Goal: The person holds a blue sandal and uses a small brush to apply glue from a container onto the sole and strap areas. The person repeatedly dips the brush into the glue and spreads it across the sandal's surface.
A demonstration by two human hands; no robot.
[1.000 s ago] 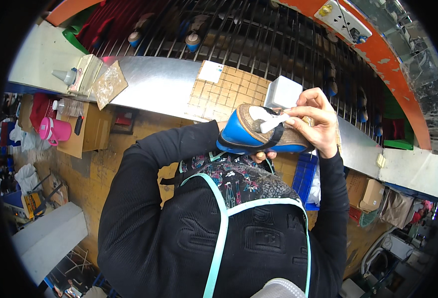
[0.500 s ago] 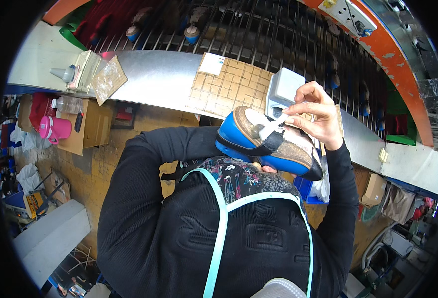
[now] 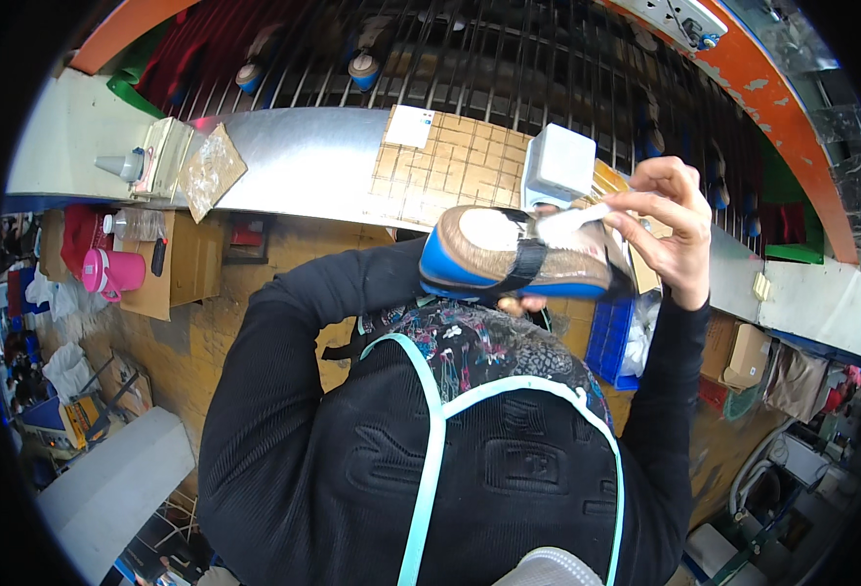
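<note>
A blue shoe part (image 3: 450, 269) with a brown rim, a pale underside and a black strap across it is held up before my chest, its underside facing up. My left hand (image 3: 521, 305) grips it from below; only a few fingertips show, the rest being hidden by the shoe. Above it, my right hand (image 3: 679, 230) is closed in a pinch on a white-handled brush (image 3: 572, 223), whose tip is at the pale underside near the strap. Just beyond the shoe, a pale grey lidded container (image 3: 561, 161) stands on the bench.
A metal bench (image 3: 294, 156) carries a gridded brown board (image 3: 460, 161). Behind it runs a rod conveyor (image 3: 489, 59) with several blue shoe parts. An orange frame (image 3: 777, 103) borders the right. At left are a pink jug (image 3: 118, 273) and a cardboard box (image 3: 194, 264); a blue crate (image 3: 608, 337) lies below.
My right hand and the brush have shifted right along the underside. The shoe has turned closer to level, and its underside faces up more.
</note>
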